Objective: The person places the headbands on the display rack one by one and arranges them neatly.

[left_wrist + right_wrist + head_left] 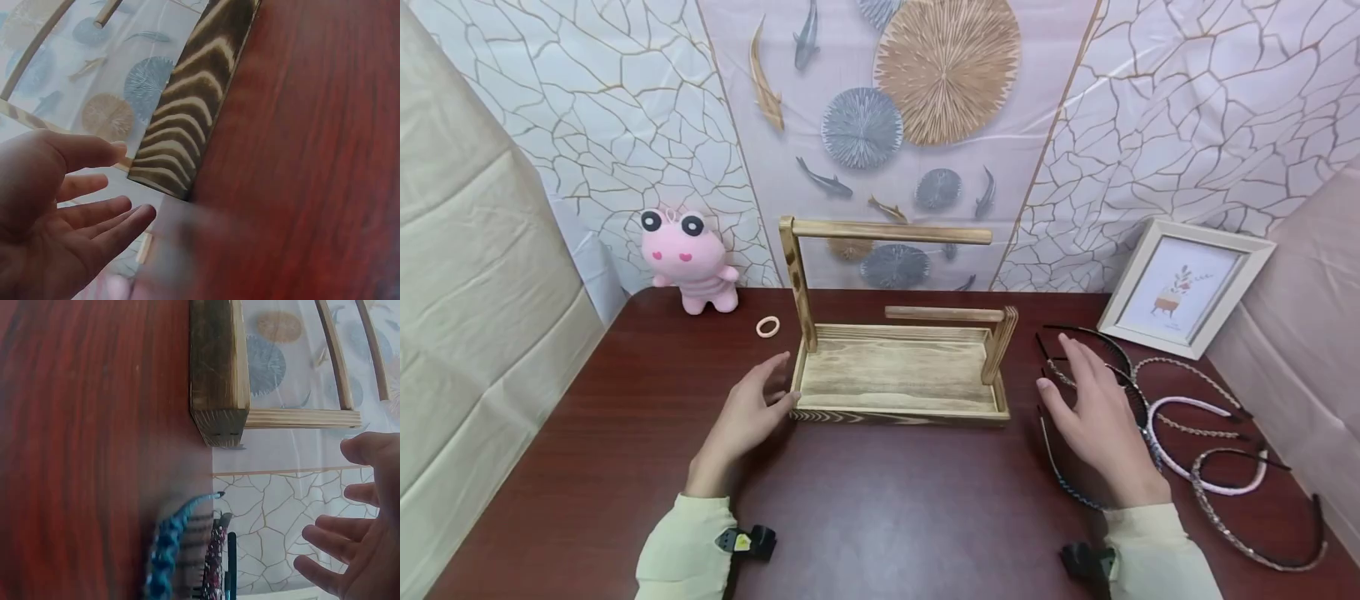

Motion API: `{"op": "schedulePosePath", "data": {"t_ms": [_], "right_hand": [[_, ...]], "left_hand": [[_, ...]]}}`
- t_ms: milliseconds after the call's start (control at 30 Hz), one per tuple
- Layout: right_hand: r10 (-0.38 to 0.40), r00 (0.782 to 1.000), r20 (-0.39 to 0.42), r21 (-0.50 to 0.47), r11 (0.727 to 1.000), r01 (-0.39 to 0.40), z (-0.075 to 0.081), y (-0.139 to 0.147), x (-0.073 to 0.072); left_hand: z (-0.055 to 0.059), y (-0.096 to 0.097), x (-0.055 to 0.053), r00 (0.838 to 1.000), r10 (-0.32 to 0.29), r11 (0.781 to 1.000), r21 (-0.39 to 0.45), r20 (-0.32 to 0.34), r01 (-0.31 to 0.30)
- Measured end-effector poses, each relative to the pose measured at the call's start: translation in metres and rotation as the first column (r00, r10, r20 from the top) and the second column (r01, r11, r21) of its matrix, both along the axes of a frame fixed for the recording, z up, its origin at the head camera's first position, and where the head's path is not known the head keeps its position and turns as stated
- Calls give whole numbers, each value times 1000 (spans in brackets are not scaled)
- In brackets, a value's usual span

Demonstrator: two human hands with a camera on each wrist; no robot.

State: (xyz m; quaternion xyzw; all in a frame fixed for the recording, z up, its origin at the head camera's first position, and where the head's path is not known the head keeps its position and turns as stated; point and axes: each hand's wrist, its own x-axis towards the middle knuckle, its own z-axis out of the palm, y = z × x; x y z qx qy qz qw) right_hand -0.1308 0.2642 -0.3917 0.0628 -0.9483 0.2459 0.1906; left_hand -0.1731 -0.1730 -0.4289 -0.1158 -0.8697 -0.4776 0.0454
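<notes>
A wooden tray stand (895, 415) with a shallow rectangular base stands mid-table. Its left post carries a tall bar (891, 232), and a shorter post on the right carries a lower bar (943, 314). My left hand (748, 417) is at the tray's left front corner, fingers spread, thumb tip right at the rim; the left wrist view shows nothing in its grasp. To the right of the tray, my right hand (1097, 425) hovers over several headbands, fingers extended and holding nothing. A blue braided headband (165, 556) lies below it, and the hand partly hides others.
More headbands, including a white one (1165, 404) and a beaded one (1225, 533), overlap along the table's right side. A framed picture (1108, 321) leans at the back right. At the back left sit a pink plush toy (696, 262) and a small pale ring (767, 327).
</notes>
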Motion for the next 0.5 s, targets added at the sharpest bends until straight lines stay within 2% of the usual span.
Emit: {"op": "schedulePosePath", "data": {"t_ms": [200, 333, 500], "right_hand": [[25, 999, -43, -2, 1000, -25, -5, 14, 13], [26, 999, -46, -28, 999, -28, -7, 35, 28], [-14, 998, -57, -46, 999, 11, -9, 68, 48]], "left_hand": [[-9, 3, 0, 996, -20, 1000, 25, 86, 18], [-12, 4, 0, 995, -25, 999, 33, 92, 22], [-14, 2, -1, 993, -28, 999, 48, 111, 22]]}}
